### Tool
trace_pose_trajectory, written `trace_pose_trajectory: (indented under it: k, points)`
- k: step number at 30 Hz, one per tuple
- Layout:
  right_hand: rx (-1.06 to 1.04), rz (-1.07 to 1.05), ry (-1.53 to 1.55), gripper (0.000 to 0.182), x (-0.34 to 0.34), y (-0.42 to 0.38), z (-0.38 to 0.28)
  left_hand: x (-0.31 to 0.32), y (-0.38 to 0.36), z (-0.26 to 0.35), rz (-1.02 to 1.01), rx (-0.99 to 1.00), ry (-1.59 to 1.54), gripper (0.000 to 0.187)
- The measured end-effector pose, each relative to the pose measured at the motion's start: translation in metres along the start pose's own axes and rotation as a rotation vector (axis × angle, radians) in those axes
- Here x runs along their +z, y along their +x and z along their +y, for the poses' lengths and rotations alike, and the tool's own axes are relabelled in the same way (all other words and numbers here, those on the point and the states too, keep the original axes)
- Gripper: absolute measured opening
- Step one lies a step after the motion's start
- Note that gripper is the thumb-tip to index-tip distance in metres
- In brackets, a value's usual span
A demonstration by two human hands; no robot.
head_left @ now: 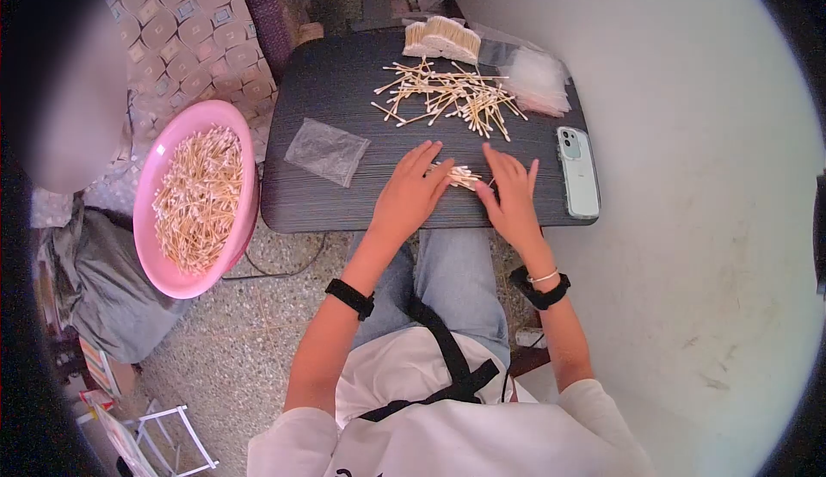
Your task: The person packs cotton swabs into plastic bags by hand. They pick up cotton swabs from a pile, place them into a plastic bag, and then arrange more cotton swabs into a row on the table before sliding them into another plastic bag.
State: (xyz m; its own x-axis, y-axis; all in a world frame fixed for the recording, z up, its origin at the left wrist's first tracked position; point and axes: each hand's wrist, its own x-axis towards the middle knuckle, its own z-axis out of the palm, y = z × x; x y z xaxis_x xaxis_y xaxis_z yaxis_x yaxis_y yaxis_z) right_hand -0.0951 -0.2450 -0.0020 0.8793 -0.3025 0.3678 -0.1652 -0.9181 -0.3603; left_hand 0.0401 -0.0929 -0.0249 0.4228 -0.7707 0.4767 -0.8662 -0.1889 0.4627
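Between my two hands, a small bunch of cotton swabs [465, 177] lies sideways on the dark table [327, 81]. My left hand [408, 191] touches its left end, fingers apart and partly over the swabs. At the right end is my right hand [514, 197], its fingers spread and the thumb by the swabs. Beyond the hands sits a loose heap of swabs [447, 94]. Behind that heap stand packed bundles of swabs [442, 40]. An empty clear plastic bag [327, 152] rests flat to the left of my left hand.
A pink basin [145, 193] full of swabs stands left of the table. On the table's right side are a stack of clear bags [538, 81] and a pale phone [578, 172]. A light wall [688, 176] rises at the right.
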Motion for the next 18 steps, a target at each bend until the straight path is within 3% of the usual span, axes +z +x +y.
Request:
trace_pose_trajectory:
  k: [4,7,18]
  points:
    - [-0.005,0.012,0.166,0.040,-0.008,-0.008,0.022,0.003,-0.002,-0.001,0.003,-0.016,-0.020,0.029]
    - [-0.010,-0.028,0.122,0.034,-0.017,-0.017,0.029,0.005,-0.001,-0.002,-0.015,-0.024,-0.017,0.028]
    - [0.143,0.151,0.145,0.019,-0.016,-0.020,0.022,0.001,-0.001,0.002,-0.008,-0.020,0.007,0.028]
